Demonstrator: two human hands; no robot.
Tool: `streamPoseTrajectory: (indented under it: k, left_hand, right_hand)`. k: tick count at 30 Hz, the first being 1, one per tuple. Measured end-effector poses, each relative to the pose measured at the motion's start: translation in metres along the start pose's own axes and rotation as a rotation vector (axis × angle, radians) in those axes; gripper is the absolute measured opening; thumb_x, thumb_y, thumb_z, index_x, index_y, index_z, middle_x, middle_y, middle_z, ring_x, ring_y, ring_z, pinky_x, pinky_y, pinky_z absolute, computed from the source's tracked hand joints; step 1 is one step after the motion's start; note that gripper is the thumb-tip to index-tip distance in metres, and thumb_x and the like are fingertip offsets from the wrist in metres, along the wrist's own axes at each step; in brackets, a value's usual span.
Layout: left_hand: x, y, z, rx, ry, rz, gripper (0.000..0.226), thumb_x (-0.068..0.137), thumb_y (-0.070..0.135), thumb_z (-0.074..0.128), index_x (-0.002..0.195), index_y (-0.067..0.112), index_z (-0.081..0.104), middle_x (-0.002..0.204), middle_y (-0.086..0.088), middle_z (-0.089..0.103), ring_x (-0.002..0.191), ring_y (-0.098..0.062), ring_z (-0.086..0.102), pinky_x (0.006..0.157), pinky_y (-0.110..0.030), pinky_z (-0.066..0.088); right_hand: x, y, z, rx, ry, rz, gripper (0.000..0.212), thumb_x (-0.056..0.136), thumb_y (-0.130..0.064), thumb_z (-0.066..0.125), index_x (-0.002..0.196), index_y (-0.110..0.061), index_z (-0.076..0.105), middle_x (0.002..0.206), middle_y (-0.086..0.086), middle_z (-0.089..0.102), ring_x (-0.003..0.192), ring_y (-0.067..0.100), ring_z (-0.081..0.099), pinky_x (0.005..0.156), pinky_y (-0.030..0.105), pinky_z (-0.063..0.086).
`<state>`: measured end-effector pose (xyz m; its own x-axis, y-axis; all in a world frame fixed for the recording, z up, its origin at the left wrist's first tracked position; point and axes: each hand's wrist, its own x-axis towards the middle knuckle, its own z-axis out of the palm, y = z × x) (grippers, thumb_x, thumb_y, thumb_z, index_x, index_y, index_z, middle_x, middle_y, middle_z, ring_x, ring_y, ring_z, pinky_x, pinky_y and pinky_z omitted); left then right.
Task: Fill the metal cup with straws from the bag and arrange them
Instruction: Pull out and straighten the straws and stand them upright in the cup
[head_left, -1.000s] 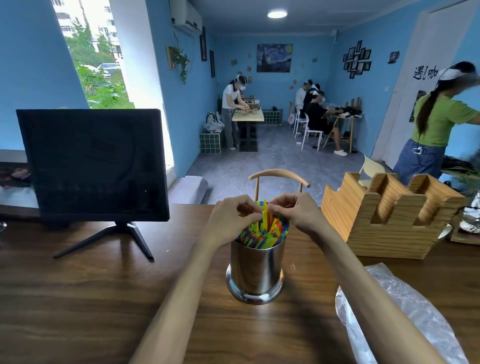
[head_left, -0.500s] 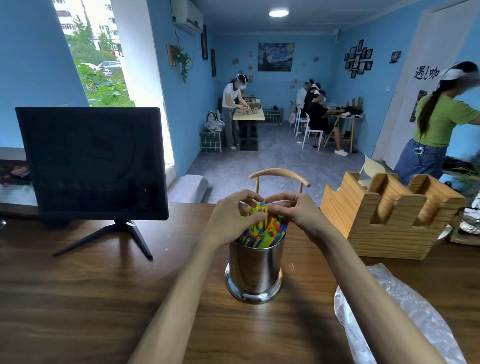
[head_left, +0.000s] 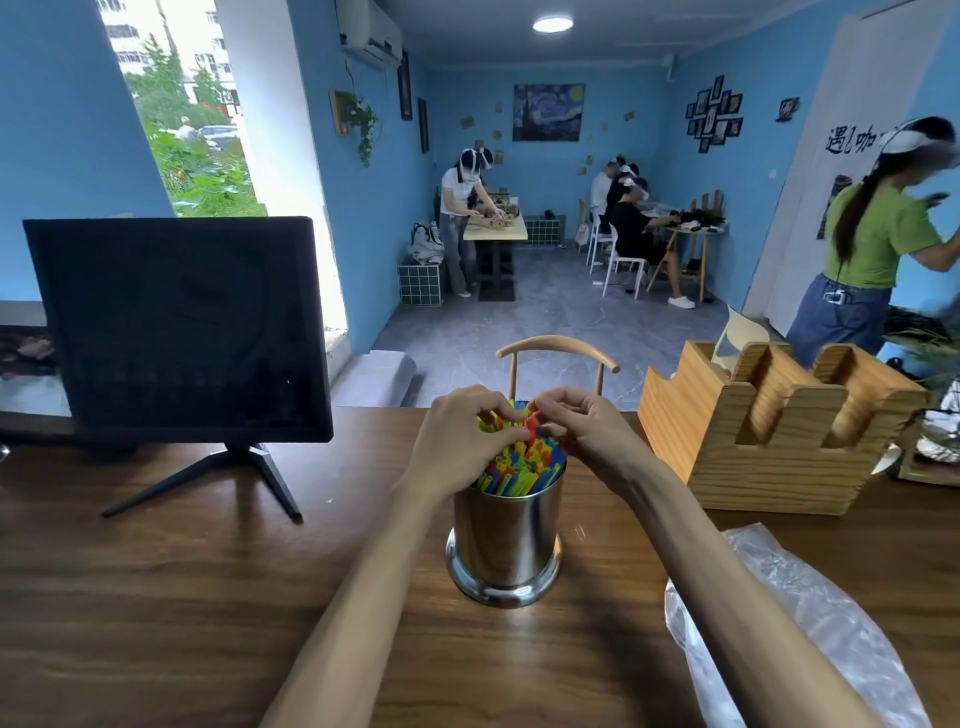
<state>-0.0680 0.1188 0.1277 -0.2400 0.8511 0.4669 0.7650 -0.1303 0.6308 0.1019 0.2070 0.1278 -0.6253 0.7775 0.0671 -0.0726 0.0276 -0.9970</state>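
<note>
Both hands pinch straws (in cup).

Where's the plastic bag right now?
In the head view, the plastic bag lies on the wooden table at lower right, right of the metal cup, in front of the wooden holder.

Two bare forearms, no sleeves; left hand, right hand ungloved.
</note>
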Motion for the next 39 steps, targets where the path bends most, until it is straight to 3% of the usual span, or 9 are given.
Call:
streamPoseTrajectory:
  k: [3, 5, 8, 16, 22, 28, 33, 37, 39]
  left_hand:
    - [-0.001, 0.0, 0.0, 0.013, 0.024, 0.004, 0.014, 0.079, 0.042, 0.082, 0.089, 0.033, 0.078, 0.089, 0.015, 0.066, 0.088, -0.004, 0.061, 0.079, -0.032, 0.054]
    - [-0.001, -0.001, 0.0, 0.024, 0.045, 0.018, 0.015, 0.079, 0.043, 0.082, 0.089, 0.032, 0.078, 0.088, 0.015, 0.066, 0.088, -0.004, 0.061, 0.078, -0.031, 0.054]
    - [-0.001, 0.0, 0.001, 0.059, 0.085, 0.039, 0.017, 0.078, 0.044, 0.083, 0.088, 0.031, 0.078, 0.086, 0.017, 0.065, 0.088, -0.005, 0.06, 0.076, -0.03, 0.052]
    - [-0.004, 0.002, -0.001, 0.043, 0.073, 0.046, 0.019, 0.076, 0.048, 0.084, 0.084, 0.034, 0.075, 0.084, 0.018, 0.068, 0.085, 0.001, 0.062, 0.07, -0.015, 0.046]
    - [-0.007, 0.003, -0.001, 0.065, 0.11, 0.057, 0.017, 0.075, 0.045, 0.085, 0.08, 0.034, 0.074, 0.079, 0.019, 0.062, 0.084, -0.002, 0.056, 0.07, -0.018, 0.041]
    - [-0.005, 0.01, -0.007, -0.028, 0.071, 0.006, 0.011, 0.079, 0.044, 0.082, 0.084, 0.043, 0.072, 0.087, 0.015, 0.07, 0.088, -0.001, 0.063, 0.075, -0.023, 0.05]
    - [-0.003, 0.02, -0.011, 0.016, 0.012, 0.065, 0.016, 0.088, 0.044, 0.073, 0.104, 0.043, 0.075, 0.096, 0.017, 0.071, 0.092, -0.003, 0.063, 0.082, -0.031, 0.054]
    - [-0.002, 0.022, -0.011, 0.004, 0.002, 0.065, 0.016, 0.087, 0.044, 0.075, 0.102, 0.04, 0.079, 0.091, 0.019, 0.07, 0.089, -0.001, 0.062, 0.08, -0.03, 0.052]
    - [-0.001, 0.024, -0.011, -0.031, 0.056, 0.056, 0.014, 0.084, 0.042, 0.079, 0.098, 0.04, 0.079, 0.086, 0.021, 0.071, 0.078, -0.001, 0.058, 0.074, -0.027, 0.048]
  right_hand:
    - [-0.002, 0.0, -0.005, 0.057, -0.097, 0.0, 0.013, 0.092, -0.021, 0.072, 0.104, -0.015, 0.071, 0.097, 0.004, 0.073, 0.095, 0.018, 0.071, 0.083, 0.03, 0.058]
    - [-0.004, -0.001, -0.007, 0.042, -0.154, -0.023, 0.025, 0.085, -0.011, 0.078, 0.108, -0.017, 0.07, 0.1, 0.007, 0.072, 0.1, 0.023, 0.07, 0.089, 0.034, 0.058]
    - [-0.005, 0.0, -0.006, -0.003, -0.118, -0.052, 0.026, 0.084, 0.001, 0.076, 0.105, -0.012, 0.069, 0.097, 0.01, 0.072, 0.1, 0.026, 0.069, 0.088, 0.033, 0.058]
    - [-0.008, 0.0, -0.001, 0.009, -0.058, -0.076, 0.021, 0.089, -0.007, 0.073, 0.109, -0.009, 0.067, 0.105, 0.025, 0.074, 0.099, 0.027, 0.073, 0.084, 0.032, 0.06]
    - [-0.009, 0.001, -0.001, 0.007, -0.072, -0.089, 0.02, 0.091, -0.006, 0.071, 0.111, -0.008, 0.067, 0.105, 0.023, 0.075, 0.1, 0.027, 0.073, 0.083, 0.03, 0.06]
    - [-0.01, -0.002, -0.004, -0.021, -0.012, -0.137, 0.019, 0.088, -0.004, 0.074, 0.106, -0.009, 0.07, 0.094, 0.012, 0.077, 0.096, 0.02, 0.073, 0.079, 0.026, 0.058]
    - [-0.008, -0.007, -0.006, -0.05, 0.05, -0.178, 0.022, 0.079, -0.004, 0.083, 0.096, -0.011, 0.071, 0.085, 0.007, 0.078, 0.09, 0.015, 0.074, 0.074, 0.022, 0.056]
    - [-0.008, -0.006, -0.009, -0.094, 0.069, -0.192, 0.017, 0.079, -0.005, 0.083, 0.091, -0.011, 0.072, 0.08, 0.001, 0.076, 0.084, 0.011, 0.073, 0.07, 0.021, 0.056]
    - [-0.008, -0.003, -0.011, -0.128, 0.076, -0.198, 0.009, 0.084, -0.008, 0.08, 0.089, -0.012, 0.074, 0.081, -0.002, 0.075, 0.084, 0.009, 0.072, 0.072, 0.022, 0.056]
